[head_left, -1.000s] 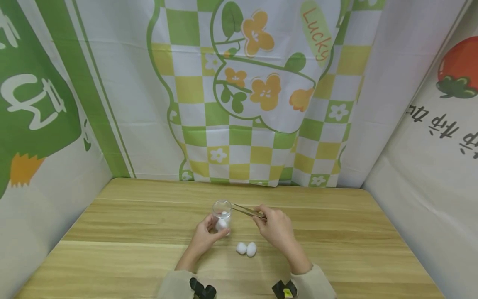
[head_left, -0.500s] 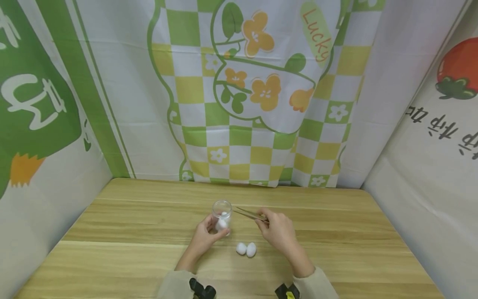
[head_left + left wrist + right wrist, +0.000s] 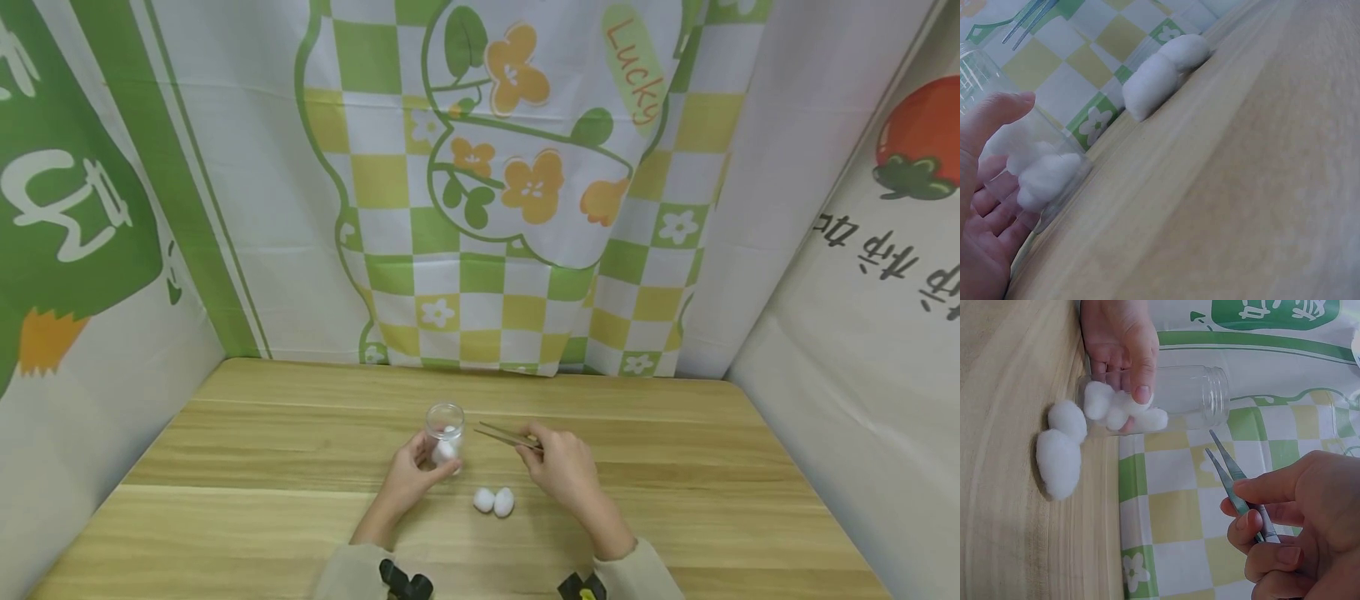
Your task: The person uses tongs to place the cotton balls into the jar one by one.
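"Facing checked cloth [image 3: 480, 308] and working over a wooden table [image 3: 300, 433]. Holding anything?"

"Curling the left hand [image 3: 411, 477] partway round the jar [image 3: 1185, 394], apparently standing it upright on the wood, mouth up."

"And with the right hand [image 3: 564, 471]?"

"Pinching tweezers [image 3: 1229, 486] between thumb and bent fingers, keeping the tips parted and carrying nothing in them. Hovering just beside the jar's mouth, not touching it."

"Getting far along?"

"Seemingly past halfway: showing several balls [image 3: 1099, 400] inside, overlapping too much for sure counting, and leaving a pair of balls [image 3: 501, 502] touching each other outside. Probably lacking just those two."

"Having room?"

"Finding that pair between the forearms, nearer the body than the jar. Seeing broad wood stretching left and right, with the back edge running well beyond the jar. Perhaps needing care around the glass rim, being narrow for wide-set tips."
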The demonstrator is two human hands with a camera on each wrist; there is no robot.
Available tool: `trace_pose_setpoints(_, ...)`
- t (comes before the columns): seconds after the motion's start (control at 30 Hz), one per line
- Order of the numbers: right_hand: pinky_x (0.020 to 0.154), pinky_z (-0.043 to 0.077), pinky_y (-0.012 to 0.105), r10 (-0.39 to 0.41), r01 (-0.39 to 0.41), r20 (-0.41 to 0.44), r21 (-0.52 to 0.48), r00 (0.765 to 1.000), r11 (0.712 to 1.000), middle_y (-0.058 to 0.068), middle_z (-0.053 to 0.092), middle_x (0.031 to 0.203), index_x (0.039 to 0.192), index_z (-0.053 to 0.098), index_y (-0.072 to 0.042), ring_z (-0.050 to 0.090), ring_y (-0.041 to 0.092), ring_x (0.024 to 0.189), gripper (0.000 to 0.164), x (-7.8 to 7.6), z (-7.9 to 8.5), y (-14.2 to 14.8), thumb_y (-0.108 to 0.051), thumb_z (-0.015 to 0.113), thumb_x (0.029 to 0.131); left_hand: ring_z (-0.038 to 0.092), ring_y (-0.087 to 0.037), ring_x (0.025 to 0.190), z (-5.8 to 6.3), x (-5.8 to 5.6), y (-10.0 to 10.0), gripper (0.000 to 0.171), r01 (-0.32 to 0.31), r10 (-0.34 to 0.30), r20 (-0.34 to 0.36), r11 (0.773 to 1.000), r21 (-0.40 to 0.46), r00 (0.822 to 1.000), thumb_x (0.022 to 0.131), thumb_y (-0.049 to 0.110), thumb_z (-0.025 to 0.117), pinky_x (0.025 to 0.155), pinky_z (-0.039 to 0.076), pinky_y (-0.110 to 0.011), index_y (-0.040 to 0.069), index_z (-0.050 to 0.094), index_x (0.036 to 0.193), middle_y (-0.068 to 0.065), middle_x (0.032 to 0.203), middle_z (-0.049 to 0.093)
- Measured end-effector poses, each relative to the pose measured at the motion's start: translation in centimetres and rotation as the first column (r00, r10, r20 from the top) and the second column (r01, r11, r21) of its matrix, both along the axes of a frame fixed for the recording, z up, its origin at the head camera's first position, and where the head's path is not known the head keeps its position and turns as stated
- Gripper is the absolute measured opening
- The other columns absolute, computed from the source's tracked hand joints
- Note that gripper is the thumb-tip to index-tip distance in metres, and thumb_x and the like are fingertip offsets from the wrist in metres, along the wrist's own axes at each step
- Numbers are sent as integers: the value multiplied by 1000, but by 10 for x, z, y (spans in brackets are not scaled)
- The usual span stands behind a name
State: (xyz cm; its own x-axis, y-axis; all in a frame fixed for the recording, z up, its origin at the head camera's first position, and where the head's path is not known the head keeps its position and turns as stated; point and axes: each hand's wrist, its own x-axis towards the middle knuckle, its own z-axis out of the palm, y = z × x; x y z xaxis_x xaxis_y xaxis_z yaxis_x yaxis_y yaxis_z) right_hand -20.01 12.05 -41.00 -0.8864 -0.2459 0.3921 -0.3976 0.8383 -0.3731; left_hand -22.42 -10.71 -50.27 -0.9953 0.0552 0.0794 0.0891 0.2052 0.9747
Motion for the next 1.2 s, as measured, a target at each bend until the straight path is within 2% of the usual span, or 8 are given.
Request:
trace_pose_setpoints(0.23, 41, 20, 13, 3, -3, -3, 6, 1000, 1000, -5, 55, 51, 95, 70, -9, 33, 0, 46, 12, 0, -2, 1, -14, 72, 84, 55, -36, 127, 0, 0, 0, 55, -1, 1, -1, 1000, 10, 1000, 82, 15, 76, 114, 41, -51, 2, 53, 130, -19, 130, 61)
trace_pose_setpoints(0.87, 42, 27, 15, 2, -2, -12, 39, 1000, 999, -2, 63, 56, 91, 69, -10, 43, 1, 48, 10, 3, -6, 6, -14, 73, 83, 55, -35, 126, 0, 1, 0, 56, -2, 2, -3, 1000, 14, 1000, 82, 15, 76, 114, 41, -51, 3, 52, 131, -19, 130, 61)
trace_pose_setpoints(1.2, 40, 25, 12, 30, -30, 5, 43, 1000, 999, -1, 61, 56, 90, 68, -9, 41, 1, 46, 10, 5, -8, 9, -12, 73, 82, 56, -35, 125, -1, 0, 0, 56, -3, 3, -10, 1000, 13, 1000, 82, 15, 76, 113, 42, -50, 3, 52, 132, -19, 129, 62)
